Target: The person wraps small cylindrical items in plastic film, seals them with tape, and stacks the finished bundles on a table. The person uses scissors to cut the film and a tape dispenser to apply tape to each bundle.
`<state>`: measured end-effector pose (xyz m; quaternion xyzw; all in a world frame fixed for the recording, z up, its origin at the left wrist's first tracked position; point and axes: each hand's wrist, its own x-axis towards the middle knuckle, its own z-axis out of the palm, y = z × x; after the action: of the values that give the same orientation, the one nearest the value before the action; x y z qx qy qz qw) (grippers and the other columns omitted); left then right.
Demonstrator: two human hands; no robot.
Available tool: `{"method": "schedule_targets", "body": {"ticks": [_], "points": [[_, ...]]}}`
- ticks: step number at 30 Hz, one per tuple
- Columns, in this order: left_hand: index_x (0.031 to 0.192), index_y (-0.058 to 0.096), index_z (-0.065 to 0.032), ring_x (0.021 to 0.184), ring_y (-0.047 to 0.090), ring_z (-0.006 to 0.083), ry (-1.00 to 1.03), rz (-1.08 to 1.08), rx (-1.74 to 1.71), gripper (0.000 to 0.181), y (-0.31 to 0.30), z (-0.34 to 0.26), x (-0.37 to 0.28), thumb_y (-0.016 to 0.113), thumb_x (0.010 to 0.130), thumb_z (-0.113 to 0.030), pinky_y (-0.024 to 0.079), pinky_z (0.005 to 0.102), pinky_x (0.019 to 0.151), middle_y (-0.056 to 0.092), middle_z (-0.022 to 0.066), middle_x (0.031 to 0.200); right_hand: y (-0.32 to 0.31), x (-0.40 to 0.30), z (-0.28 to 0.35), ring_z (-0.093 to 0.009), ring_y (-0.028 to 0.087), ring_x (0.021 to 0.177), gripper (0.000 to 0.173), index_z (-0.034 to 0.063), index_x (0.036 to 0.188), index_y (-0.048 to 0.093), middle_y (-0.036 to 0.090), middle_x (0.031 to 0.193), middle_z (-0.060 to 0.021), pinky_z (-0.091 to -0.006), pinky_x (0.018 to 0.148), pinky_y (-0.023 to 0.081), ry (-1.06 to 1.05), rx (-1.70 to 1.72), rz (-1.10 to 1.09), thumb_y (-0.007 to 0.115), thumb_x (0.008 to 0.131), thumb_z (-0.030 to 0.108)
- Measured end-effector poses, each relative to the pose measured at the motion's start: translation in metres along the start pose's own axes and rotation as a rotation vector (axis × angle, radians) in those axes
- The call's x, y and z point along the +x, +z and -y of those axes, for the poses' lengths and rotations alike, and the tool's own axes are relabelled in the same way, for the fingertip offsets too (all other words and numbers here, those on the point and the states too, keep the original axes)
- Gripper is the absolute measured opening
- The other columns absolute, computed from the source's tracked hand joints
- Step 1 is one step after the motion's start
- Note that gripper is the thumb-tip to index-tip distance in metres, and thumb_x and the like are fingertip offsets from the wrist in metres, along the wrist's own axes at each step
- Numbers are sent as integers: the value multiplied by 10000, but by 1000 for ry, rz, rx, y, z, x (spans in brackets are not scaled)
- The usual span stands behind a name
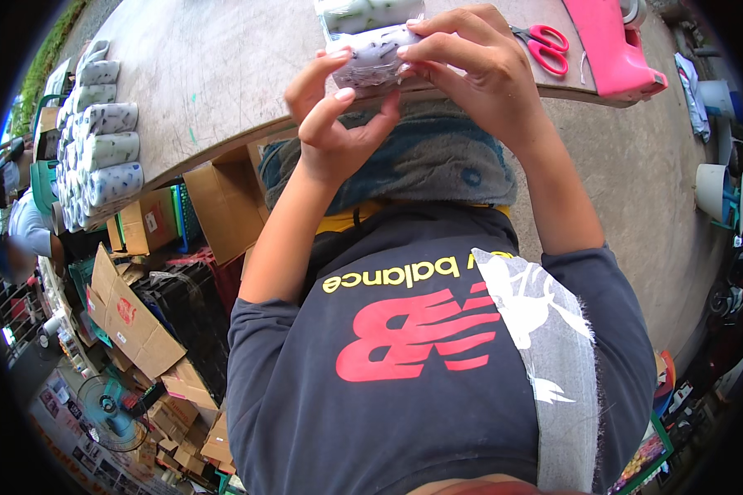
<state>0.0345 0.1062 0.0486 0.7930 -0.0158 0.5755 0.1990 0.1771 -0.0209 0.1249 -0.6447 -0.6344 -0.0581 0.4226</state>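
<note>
Both my hands are at the table's near edge, around a white cylindrical roll with dark markings in clear plastic film. My left hand touches its left end with a fingertip, the other fingers spread below. The fingertips of my right hand pinch the film at its right end. Just beyond, a similar roll with green markings lies on the table. Pink-handled scissors lie right of my right hand, their blades partly hidden behind it. A pink tape dispenser stands farther right.
Many wrapped rolls are stacked at the table's left end. Cardboard boxes and a black crate stand below, at the left. A fan is at the lower left. Another person is at the far left.
</note>
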Motion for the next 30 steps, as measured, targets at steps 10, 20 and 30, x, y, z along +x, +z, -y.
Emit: {"method": "schedule_targets", "body": {"ticks": [10, 20, 30], "points": [[896, 623, -34, 788, 626, 246, -270, 193, 266, 176, -45, -16, 0, 765, 793, -28, 508, 327, 725, 663, 104, 865, 5, 2, 14, -268, 634, 888, 98, 65, 799, 644, 659, 914, -70, -394, 832, 505, -47, -108, -35, 717, 742, 32], [890, 638, -28, 772, 639, 248, -218, 335, 50, 198, -32, -63, 30, 745, 750, 62, 516, 330, 707, 671, 91, 841, 0, 16, 16, -269, 620, 784, 99, 44, 775, 618, 630, 771, -83, -356, 709, 501, 88, 91, 109, 686, 722, -3], [1133, 675, -297, 1034, 482, 130, 188, 345, 580, 426, -67, -14, 9, 778, 743, -161, 425, 300, 898, 542, -83, 1163, -2, 20, 12, -283, 612, 781, 94, 36, 756, 619, 625, 761, -91, -355, 710, 498, 75, 155, 89, 686, 711, -12]]}}
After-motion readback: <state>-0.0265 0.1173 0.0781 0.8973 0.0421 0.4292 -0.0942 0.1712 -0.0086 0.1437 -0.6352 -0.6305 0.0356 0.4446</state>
